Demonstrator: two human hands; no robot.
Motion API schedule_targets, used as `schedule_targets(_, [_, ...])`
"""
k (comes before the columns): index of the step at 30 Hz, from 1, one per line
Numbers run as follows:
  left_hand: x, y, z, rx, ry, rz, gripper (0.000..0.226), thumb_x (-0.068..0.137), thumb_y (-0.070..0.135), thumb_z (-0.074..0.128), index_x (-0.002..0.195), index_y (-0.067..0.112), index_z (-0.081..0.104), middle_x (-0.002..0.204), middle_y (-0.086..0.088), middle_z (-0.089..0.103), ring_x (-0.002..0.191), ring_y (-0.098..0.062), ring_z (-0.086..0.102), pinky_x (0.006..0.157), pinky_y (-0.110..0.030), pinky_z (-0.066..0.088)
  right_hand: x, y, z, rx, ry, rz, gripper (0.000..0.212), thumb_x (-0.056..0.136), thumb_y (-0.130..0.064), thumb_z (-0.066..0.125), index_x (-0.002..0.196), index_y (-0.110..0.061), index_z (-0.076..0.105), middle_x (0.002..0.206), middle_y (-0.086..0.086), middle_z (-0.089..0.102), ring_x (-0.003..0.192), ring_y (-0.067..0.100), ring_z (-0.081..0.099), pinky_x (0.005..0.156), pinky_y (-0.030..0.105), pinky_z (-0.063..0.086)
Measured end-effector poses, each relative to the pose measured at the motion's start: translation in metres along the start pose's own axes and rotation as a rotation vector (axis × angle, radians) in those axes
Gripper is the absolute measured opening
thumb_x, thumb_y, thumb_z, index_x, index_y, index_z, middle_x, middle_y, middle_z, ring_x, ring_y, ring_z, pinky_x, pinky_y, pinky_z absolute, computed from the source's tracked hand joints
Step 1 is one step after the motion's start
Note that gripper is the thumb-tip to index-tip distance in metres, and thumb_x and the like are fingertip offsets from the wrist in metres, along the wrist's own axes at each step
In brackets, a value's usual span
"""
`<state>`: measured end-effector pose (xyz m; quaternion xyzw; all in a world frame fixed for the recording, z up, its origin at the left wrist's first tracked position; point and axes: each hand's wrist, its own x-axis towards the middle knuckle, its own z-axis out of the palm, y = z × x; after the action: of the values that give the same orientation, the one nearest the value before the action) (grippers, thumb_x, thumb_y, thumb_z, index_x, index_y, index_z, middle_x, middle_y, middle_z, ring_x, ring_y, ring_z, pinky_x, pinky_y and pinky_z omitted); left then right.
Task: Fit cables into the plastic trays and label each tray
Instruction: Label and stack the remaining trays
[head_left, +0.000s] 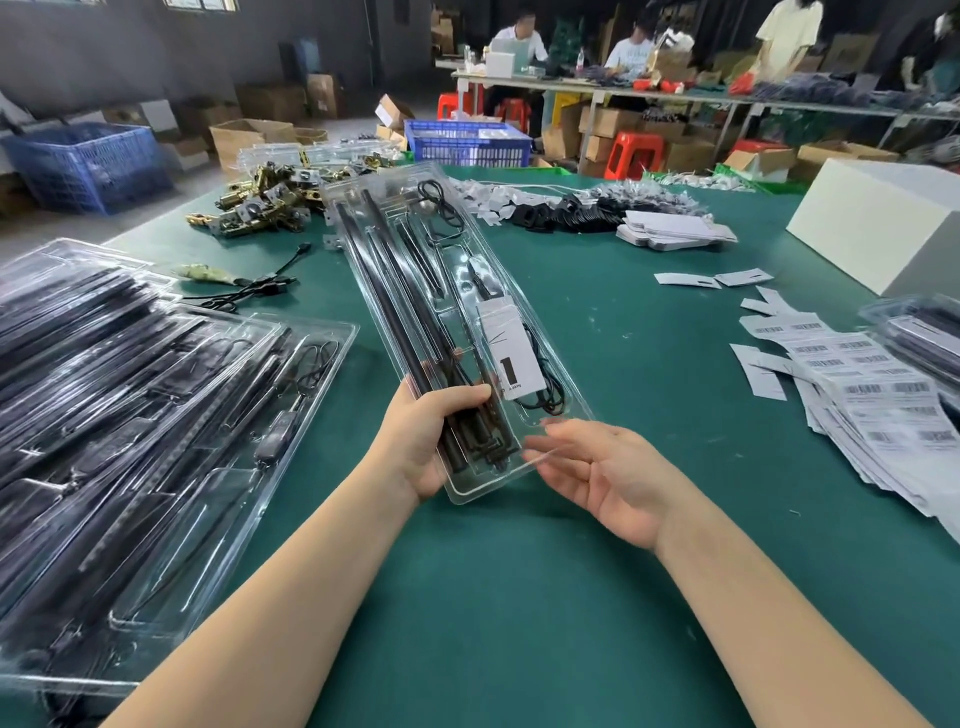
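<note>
A long clear plastic tray is lifted over the green table, its far end pointing away from me. Black rods and thin black cables lie in its compartments, and a white label with a black mark sits on its right half. My left hand grips the tray's near left end, thumb across the rods. My right hand lies palm up under the near right corner, fingers relaxed and touching the edge.
Stacked filled trays lie to the left. Barcode label sheets spread at the right, beside another tray and a white box. Brass hardware, loose cables and black parts lie further back. People work at distant tables.
</note>
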<state>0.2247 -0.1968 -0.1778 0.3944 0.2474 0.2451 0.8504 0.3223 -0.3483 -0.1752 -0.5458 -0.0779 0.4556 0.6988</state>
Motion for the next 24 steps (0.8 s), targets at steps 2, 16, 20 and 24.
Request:
schedule_targets(2, [0.0,-0.001,0.001,0.0,0.018,0.009,0.041,0.078,-0.012,0.064,0.114,0.008,0.059,0.084,-0.013,0.074,0.069,-0.025,0.072,0.056,-0.04,0.057,0.001,0.005,0.006,0.011,0.045,-0.014,0.015,0.091,-0.009,0.064,0.104,-0.002,0.06,0.087,0.016,0.075,0.073,0.02,0.073,0.057,0.023,0.057])
schedule_targets(16, [0.004,-0.011,0.006,-0.077,0.036,0.072,0.043,0.078,-0.011,0.067,0.111,0.013,0.055,0.085,-0.012,0.073,0.07,-0.026,0.072,0.059,-0.044,0.057,0.008,0.005,0.013,0.084,0.153,-0.116,0.008,0.094,-0.003,0.055,0.098,-0.01,0.058,0.078,0.008,0.075,0.063,0.016,0.071,0.054,0.022,0.056])
schedule_targets(20, [0.002,-0.01,0.007,-0.061,0.01,0.099,0.042,0.078,-0.011,0.066,0.108,0.015,0.055,0.089,-0.011,0.074,0.074,-0.025,0.072,0.061,-0.042,0.058,0.008,0.003,0.011,0.077,0.149,-0.096,0.008,0.093,-0.003,0.056,0.095,-0.01,0.055,0.076,0.009,0.075,0.063,0.015,0.071,0.056,0.023,0.057])
schedule_targets(24, [-0.002,-0.009,0.008,-0.024,-0.028,0.127,0.045,0.078,-0.011,0.066,0.115,0.012,0.054,0.096,-0.011,0.074,0.078,-0.024,0.072,0.062,-0.04,0.058,0.007,0.002,0.009,0.048,0.146,-0.113,0.009,0.092,-0.002,0.055,0.095,-0.01,0.053,0.077,0.009,0.074,0.065,0.016,0.072,0.058,0.024,0.058])
